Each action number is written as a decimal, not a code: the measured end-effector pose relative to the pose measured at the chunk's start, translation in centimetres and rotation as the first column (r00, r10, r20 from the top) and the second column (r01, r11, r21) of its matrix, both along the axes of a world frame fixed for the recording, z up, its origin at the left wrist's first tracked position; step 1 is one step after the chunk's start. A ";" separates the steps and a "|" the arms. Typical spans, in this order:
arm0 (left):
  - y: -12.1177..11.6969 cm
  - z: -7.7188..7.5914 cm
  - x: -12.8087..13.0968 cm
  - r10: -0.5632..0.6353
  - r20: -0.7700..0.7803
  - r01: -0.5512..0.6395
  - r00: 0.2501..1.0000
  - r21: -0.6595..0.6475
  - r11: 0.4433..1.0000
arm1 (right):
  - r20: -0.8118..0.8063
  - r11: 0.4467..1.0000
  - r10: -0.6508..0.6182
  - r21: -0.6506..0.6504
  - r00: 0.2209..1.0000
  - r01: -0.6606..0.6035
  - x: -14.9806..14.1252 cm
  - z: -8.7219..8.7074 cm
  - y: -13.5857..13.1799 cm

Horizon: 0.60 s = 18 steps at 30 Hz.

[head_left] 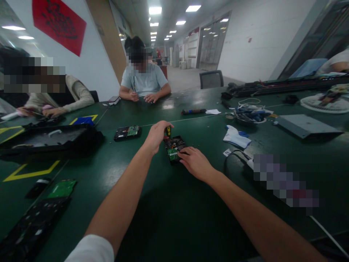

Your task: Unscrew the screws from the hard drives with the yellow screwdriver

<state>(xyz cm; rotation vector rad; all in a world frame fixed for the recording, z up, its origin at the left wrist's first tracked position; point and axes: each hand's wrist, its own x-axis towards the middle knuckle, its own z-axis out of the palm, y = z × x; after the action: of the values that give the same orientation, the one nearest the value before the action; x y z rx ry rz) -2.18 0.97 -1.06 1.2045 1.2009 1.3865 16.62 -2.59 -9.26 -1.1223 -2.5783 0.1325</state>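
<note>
Item: one black device (176, 145) with a green circuit board (172, 154) at its near end. Location: on the green table (207, 218), straight ahead of the wearer, between the two hands and reached by both. Long axis: roughly away from the wearer, the far end tipped slightly to one side.

Left hand (156, 137): at the far left corner, fingers closed around a yellow-and-black tool (168, 131), its handle raised above the device. Right hand (198, 164): the one at the near end — fingers bent, tips against the right edge beside the board; whether it pinched or merely steadied could not be told. The tool's tip was too small to make out.

Surroundings: second device with a green board (127, 133), left of the left hand, apart from it. White glove (236, 137) and bowl of tools (250, 114), to the right. Dark cylindrical tool (194, 111), beyond. Black tray (51, 140), far left. Co-worker (144, 80), seated across the table, well apart.

Obstruction: no loose object between hands and device — only the fingers themselves covered its edges.
</note>
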 end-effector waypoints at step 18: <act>-0.8 0.7 0.2 -0.049 -0.074 0.049 0.996 -0.005 0.999 | 0.010 1.000 0.011 0.004 1.000 -0.011 0.1 0.0 0.0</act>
<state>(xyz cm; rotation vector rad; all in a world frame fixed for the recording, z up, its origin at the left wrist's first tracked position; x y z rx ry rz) -2.03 0.21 -0.37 1.2851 1.2164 1.3132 16.71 -2.62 -9.28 -1.1108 -2.5924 0.1248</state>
